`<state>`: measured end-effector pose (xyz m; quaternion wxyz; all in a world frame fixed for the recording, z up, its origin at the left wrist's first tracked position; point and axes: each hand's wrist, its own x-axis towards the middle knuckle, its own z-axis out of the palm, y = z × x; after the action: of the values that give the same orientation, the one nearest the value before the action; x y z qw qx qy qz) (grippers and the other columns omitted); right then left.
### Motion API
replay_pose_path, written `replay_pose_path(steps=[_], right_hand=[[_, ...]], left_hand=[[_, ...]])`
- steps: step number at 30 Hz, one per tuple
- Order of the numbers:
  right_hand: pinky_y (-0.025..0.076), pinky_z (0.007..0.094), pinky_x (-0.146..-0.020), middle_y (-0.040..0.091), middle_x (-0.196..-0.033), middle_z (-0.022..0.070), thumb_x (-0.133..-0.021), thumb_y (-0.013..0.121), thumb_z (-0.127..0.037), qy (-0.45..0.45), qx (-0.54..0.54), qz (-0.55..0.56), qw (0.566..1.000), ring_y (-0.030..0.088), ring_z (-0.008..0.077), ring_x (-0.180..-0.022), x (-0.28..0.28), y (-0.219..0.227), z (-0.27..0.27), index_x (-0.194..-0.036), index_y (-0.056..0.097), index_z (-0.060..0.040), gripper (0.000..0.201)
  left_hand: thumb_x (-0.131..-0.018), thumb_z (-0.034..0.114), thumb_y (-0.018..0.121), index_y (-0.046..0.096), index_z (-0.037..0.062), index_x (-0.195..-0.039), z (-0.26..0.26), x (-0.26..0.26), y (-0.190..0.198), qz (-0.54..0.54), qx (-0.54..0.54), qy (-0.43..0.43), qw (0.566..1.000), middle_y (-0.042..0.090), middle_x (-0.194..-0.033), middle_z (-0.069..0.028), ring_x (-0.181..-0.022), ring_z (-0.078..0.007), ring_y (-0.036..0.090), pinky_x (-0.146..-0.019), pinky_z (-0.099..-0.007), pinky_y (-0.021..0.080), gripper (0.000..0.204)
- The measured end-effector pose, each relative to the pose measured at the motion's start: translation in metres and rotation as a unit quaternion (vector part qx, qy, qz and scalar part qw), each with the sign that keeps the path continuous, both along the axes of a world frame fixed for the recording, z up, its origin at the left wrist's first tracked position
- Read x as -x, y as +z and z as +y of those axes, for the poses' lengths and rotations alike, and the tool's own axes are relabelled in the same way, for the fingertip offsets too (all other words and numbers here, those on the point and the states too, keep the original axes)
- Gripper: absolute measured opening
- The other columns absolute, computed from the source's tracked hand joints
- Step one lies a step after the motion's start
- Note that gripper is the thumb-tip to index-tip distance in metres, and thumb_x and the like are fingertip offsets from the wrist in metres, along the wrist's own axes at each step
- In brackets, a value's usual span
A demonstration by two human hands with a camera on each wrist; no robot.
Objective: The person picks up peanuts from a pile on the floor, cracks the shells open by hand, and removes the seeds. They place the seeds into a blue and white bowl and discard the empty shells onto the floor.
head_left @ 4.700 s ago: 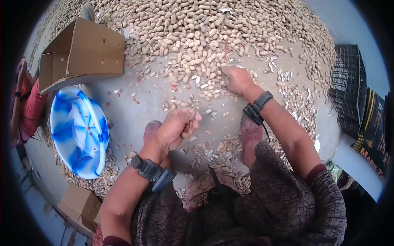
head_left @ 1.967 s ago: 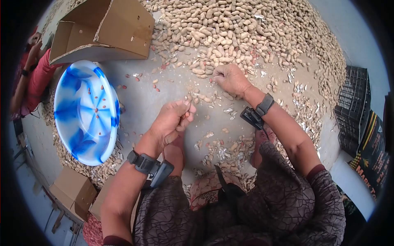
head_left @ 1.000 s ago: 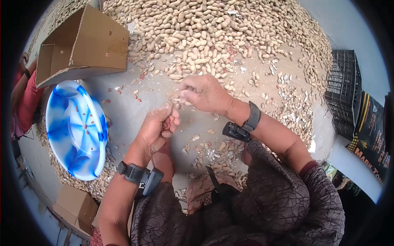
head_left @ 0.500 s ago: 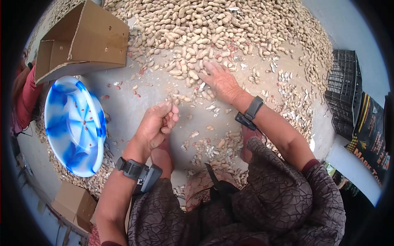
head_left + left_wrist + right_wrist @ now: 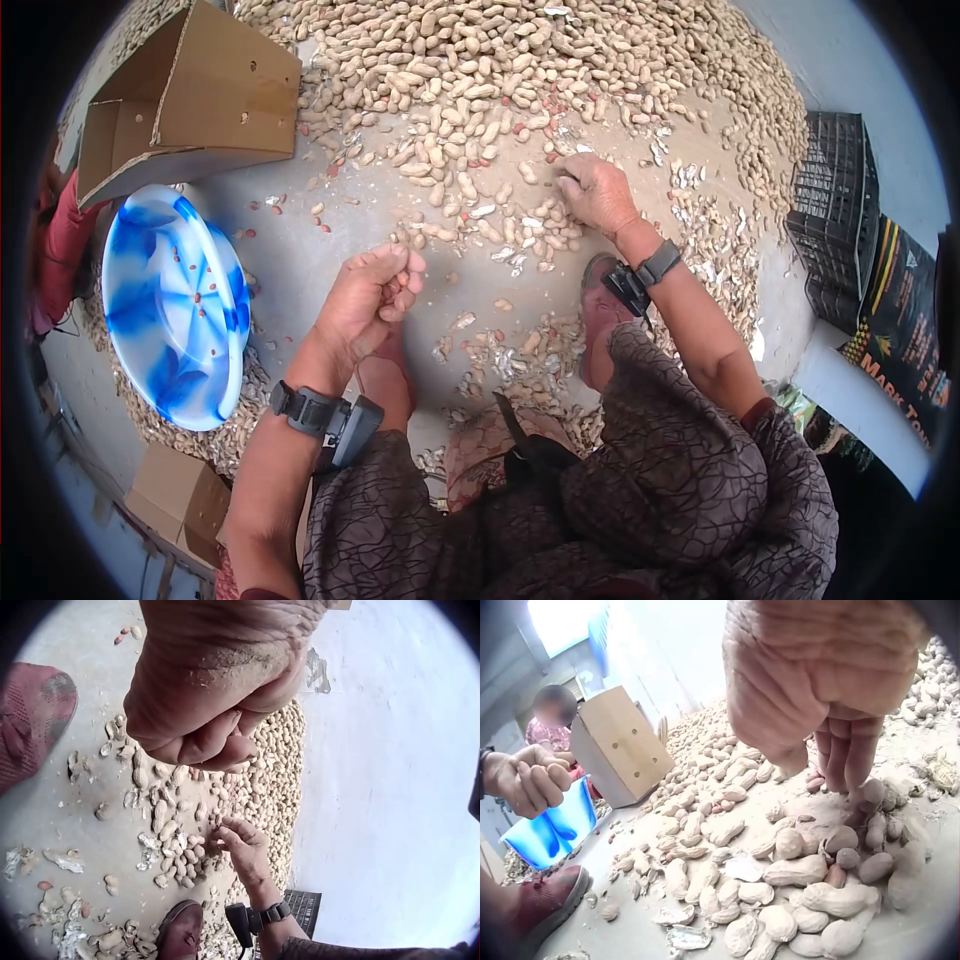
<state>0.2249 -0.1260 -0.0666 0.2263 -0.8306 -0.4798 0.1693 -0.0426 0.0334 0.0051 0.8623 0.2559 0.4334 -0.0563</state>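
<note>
In the head view my left hand [image 5: 370, 295] is held palm up over the floor, fingers curled round some reddish peanut kernels, mostly hidden by the fingers. The left wrist view shows the back of this hand, with its fingers folded in. My right hand [image 5: 600, 197] is low at the near edge of the unshelled peanuts [image 5: 520, 60]. From the right wrist view, its fingers [image 5: 862, 754] point down, tips right among loose peanuts [image 5: 802, 874], with the thumb apart. A blue and white basin [image 5: 120, 300] to my left has several kernels inside.
A cardboard box [image 5: 225, 90] stands behind the basin, near another person [image 5: 547, 735]. Empty shells [image 5: 510, 360] lie between my shoes [image 5: 605, 290]. On the right are a black crate [image 5: 835, 200] and a printed sack [image 5: 900, 320].
My right hand came to my left hand about a second ago, then returned to the peanuts and has since shifted right. My left hand stays curled, a little further left in view.
</note>
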Motion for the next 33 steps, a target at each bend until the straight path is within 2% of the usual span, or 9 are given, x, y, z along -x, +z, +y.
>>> replay_pose_path(steps=[5,7,11,18,20,21,23,26,33], right_hand=[[0.045,0.0363,-0.078,0.056,-0.1,0.0118,-0.073,0.059,-0.015,0.086,0.078,-0.063,0.991,0.054,0.0291,-0.093,0.001,0.004,0.025,-0.097,0.061,-0.0125,0.024],[0.039,0.0388,-0.089,0.049,-0.116,0.0115,-0.074,0.058,-0.015,0.196,0.044,-0.16,0.967,0.046,0.0285,-0.107,0.005,-0.003,0.027,-0.101,0.059,-0.0108,0.027],[0.034,0.0373,-0.095,0.046,-0.123,0.0081,-0.075,0.058,-0.013,0.188,0.052,-0.146,0.97,0.039,0.0276,-0.116,0.01,-0.001,0.017,-0.106,0.057,-0.0092,0.032],[0.037,0.0414,-0.09,0.056,-0.108,0.0084,-0.078,0.054,-0.021,0.217,0.102,-0.104,0.965,0.045,0.0265,-0.111,0.008,0.01,-0.027,-0.101,0.06,-0.0091,0.026],[0.043,0.0388,-0.082,0.059,-0.097,0.0101,-0.079,0.053,-0.021,0.204,0.155,-0.017,0.966,0.054,0.0277,-0.095,0.008,0.032,-0.03,-0.094,0.062,-0.0103,0.02],[0.043,0.0388,-0.082,0.059,-0.097,0.0101,-0.079,0.053,-0.021,0.202,0.151,-0.026,0.967,0.054,0.0277,-0.095,0.007,0.044,-0.032,-0.094,0.062,-0.0103,0.02],[0.046,0.0387,-0.071,0.061,-0.083,0.012,-0.079,0.053,-0.02,0.179,0.145,-0.049,0.972,0.057,0.0309,-0.078,0.005,0.069,-0.041,-0.083,0.061,-0.0085,0.015],[0.045,0.0412,-0.066,0.06,-0.075,0.014,-0.078,0.054,-0.02,0.086,0.137,-0.078,0.984,0.057,0.0328,-0.073,0.001,0.111,-0.052,-0.075,0.058,-0.0058,0.015],[0.046,0.0414,-0.064,0.059,-0.074,0.016,-0.078,0.055,-0.024,0.06,0.171,-0.135,0.974,0.057,0.034,-0.072,0.0,0.195,-0.082,-0.079,0.06,-0.0069,0.017]], left_hand=[[-0.09,0.018,0.043,0.055,0.0008,-0.082,-0.001,-0.005,0.002,0.012,-0.012,-0.006,1.0,0.054,-0.066,-0.0042,-0.043,-0.0049,0.038,-0.034,-0.0155,0.023,0.022],[-0.09,0.019,0.042,0.055,0.0008,-0.083,-0.001,-0.007,0.003,0.01,-0.021,-0.017,1.0,0.053,-0.065,-0.0036,-0.043,-0.0046,0.037,-0.034,-0.0155,0.022,0.024],[-0.09,0.02,0.042,0.055,0.001,-0.083,-0.001,-0.004,0.002,0.003,-0.022,-0.019,1.0,0.053,-0.065,-0.0033,-0.044,-0.0046,0.036,-0.035,-0.0152,0.022,0.024],[-0.089,0.021,0.043,0.054,0.0012,-0.084,0.006,-0.004,0.015,-0.018,-0.053,-0.005,0.998,0.053,-0.066,-0.0026,-0.045,-0.0036,0.038,-0.034,-0.0138,0.024,0.023],[-0.089,0.021,0.044,0.054,0.0013,-0.084,0.011,-0.001,0.027,-0.034,-0.068,-0.002,0.997,0.054,-0.066,-0.0025,-0.045,-0.0033,0.039,-0.034,-0.0132,0.025,0.022],[-0.089,0.02,0.045,0.054,0.0014,-0.085,0.015,0.001,0.032,-0.048,-0.086,0.003,0.995,0.054,-0.066,-0.0026,-0.045,-0.0032,0.04,-0.034,-0.0126,0.026,0.022],[-0.089,0.02,0.046,0.054,0.0014,-0.085,0.022,0.009,0.044,-0.07,-0.105,0.01,0.992,0.054,-0.066,-0.0026,-0.046,-0.003,0.04,-0.035,-0.0121,0.028,0.021],[-0.088,0.019,0.046,0.054,0.0013,-0.087,0.036,0.023,0.066,-0.07,-0.114,0.058,0.989,0.055,-0.067,-0.0031,-0.046,-0.0031,0.041,-0.035,-0.0118,0.028,0.019],[-0.088,0.018,0.047,0.054,0.0014,-0.088,0.041,0.082,0.112,-0.135,-0.13,0.091,0.978,0.054,-0.068,-0.0022,-0.048,-0.0024,0.043,-0.034,-0.0116,0.028,0.018]])
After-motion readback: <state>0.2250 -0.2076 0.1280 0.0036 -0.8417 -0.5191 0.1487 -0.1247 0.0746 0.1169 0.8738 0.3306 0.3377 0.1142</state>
